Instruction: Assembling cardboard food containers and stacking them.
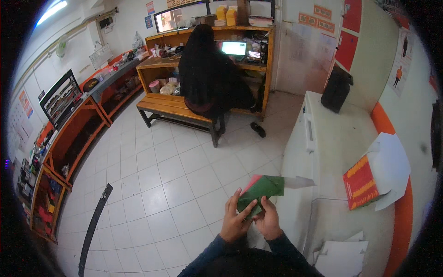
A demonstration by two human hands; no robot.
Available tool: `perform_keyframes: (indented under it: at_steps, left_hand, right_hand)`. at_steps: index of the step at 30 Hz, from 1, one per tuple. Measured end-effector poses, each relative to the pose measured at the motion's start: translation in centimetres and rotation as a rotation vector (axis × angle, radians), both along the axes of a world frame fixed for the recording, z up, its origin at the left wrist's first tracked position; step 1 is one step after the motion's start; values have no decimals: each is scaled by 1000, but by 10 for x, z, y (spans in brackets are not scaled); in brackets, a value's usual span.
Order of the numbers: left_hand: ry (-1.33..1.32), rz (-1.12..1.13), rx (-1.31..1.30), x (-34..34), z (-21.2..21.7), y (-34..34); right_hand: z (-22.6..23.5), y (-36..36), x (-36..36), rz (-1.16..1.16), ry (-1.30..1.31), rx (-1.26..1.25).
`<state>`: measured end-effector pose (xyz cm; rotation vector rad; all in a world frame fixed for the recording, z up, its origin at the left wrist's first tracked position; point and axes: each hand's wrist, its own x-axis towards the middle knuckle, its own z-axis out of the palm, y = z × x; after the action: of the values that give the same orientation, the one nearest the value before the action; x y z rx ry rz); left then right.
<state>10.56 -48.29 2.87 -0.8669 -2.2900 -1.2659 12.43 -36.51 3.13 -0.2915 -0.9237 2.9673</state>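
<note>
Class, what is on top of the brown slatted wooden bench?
A seated person in loose black clothing is on the bench, toward its right end; its surface beneath is hidden.

Both hands (236,223) grip a green sheet (271,186) above a tiled floor (168,198) as a person (200,74) in black sits at a desk (154,63) bearing a lit laptop (234,48)
</note>
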Motion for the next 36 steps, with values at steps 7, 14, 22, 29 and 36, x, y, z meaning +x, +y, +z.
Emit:
perform_keyframes:
  at_steps: [7, 14, 22, 29, 36]
  left_hand:
    - [-111, 111, -22, 16, -10, 14]
    - [-262, -137, 21, 3, -6, -17]
    - [-353, -121, -84, -20, -3, -48]
    - [-539, -70, 915, -8, -10, -31]
    - [-159, 85, 147, 6, -11, -13]
  right_hand:
    - [0, -12, 7, 12, 105, 22]
    - [3, 21, 13, 84, 287, 1492]
    - [-7, 33, 19, 191, 536, 2052]
    - [-9, 44, 18, -190, 326, 1700]
    - [-6, 45, 16, -209, 536, 1717]
